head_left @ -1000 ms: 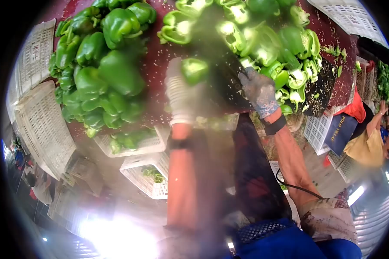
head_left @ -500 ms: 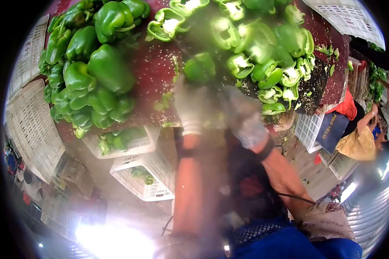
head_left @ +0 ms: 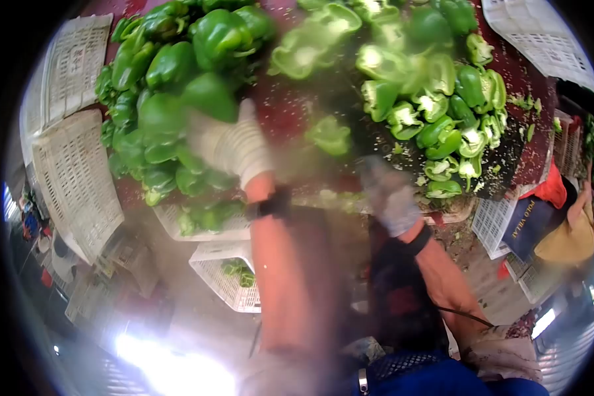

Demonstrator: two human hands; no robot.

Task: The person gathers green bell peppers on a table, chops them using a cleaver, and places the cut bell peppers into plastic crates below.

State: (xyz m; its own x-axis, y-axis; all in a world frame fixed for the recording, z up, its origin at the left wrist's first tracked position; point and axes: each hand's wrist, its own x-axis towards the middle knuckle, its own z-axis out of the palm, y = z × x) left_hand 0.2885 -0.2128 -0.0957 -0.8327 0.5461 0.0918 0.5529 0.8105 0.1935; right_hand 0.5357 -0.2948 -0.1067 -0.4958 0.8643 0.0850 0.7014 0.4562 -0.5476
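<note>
My left hand (head_left: 228, 142), in a pale glove, reaches to the right side of a heap of whole green peppers (head_left: 171, 66). Its thumb stands apart and its other fingers blur against the peppers. My right hand (head_left: 387, 191), in a grey patterned glove, is near the table's front edge; its fingers are smeared, and anything in them is hidden. Between the hands a pepper piece (head_left: 330, 135) lies on the dark board. Cut pepper halves (head_left: 442, 132) with pale cores are piled beyond my right hand.
The red table (head_left: 280, 99) is strewn with seeds. White crates (head_left: 76, 178) stand at the left, and another crate (head_left: 228, 280) with green pieces is below the table. At the right are a white crate (head_left: 492, 224) and a person in a yellow top (head_left: 564, 237).
My left hand has moved left from the middle to the whole peppers. My right hand has shifted slightly right and away from the middle. The view has shifted too.
</note>
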